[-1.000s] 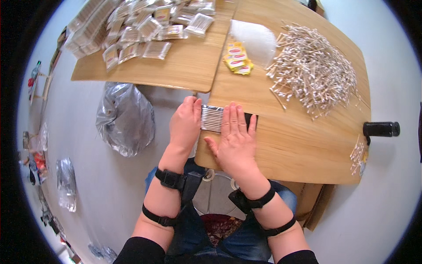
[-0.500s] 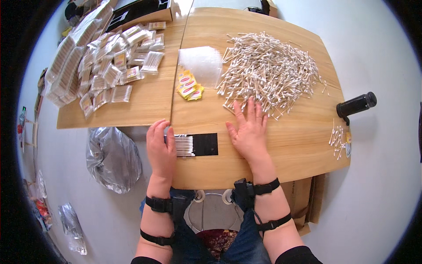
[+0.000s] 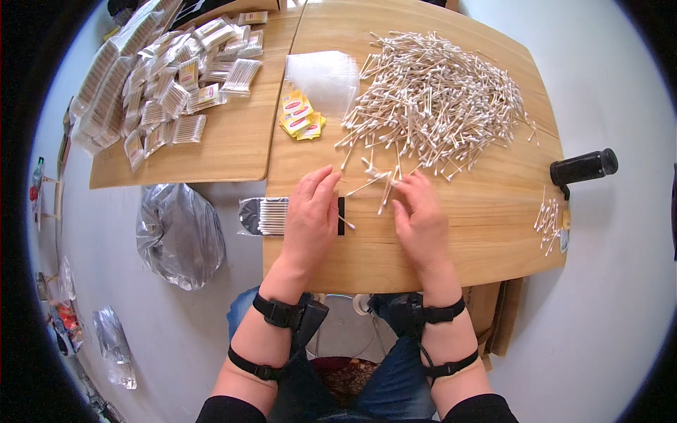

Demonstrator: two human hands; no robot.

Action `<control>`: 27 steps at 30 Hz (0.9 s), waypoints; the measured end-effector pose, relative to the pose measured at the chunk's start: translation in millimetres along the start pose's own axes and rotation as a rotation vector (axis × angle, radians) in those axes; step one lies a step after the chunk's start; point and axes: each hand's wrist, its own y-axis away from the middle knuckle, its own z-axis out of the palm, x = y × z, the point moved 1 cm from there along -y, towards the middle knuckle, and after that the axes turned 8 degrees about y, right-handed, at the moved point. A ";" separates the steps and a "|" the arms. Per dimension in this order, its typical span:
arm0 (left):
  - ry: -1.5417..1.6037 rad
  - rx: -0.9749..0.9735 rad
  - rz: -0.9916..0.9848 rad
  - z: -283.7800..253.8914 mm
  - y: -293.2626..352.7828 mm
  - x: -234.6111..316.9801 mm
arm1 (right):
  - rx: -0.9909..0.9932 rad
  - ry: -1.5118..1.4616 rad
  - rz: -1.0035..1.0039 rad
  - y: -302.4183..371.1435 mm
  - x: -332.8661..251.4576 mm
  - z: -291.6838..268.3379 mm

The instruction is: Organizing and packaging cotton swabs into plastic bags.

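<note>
A big heap of cotton swabs [image 3: 441,102] lies on the table ahead of my hands. My left hand [image 3: 310,218] is over a black pad [image 3: 341,211], fingers pressed together; one swab pokes out beside its thumb. Left of that hand, a row of swabs [image 3: 272,216] lies side by side in a clear plastic bag [image 3: 249,216] that hangs past the table edge. My right hand [image 3: 421,218] has bent fingers closed at a few loose swabs [image 3: 384,185] fanned out before the heap. What its fingertips grip is partly hidden.
Clear plastic sheets [image 3: 321,81] and yellow cards [image 3: 300,116] lie behind my left hand. Filled swab packets [image 3: 187,77] are piled at the far left. A black cylinder [image 3: 584,167] and a few stray swabs [image 3: 547,222] are by the right edge. A grey plastic bag [image 3: 180,236] sits below the table.
My left hand has moved right and forward over the black pad. My right hand has drawn back from the heap, with several swabs pulled out at its fingertips.
</note>
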 end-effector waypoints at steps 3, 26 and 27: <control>-0.036 -0.023 0.025 3.3 1.1 0.8 | 0.064 -0.066 0.151 -3.8 5.5 -3.9; -0.076 -0.283 0.097 17.7 11.8 19.8 | 0.096 -0.143 0.342 -6.8 9.9 -0.5; -0.038 -0.276 0.097 20.0 13.6 21.5 | 0.101 -0.204 0.307 -6.4 9.7 0.8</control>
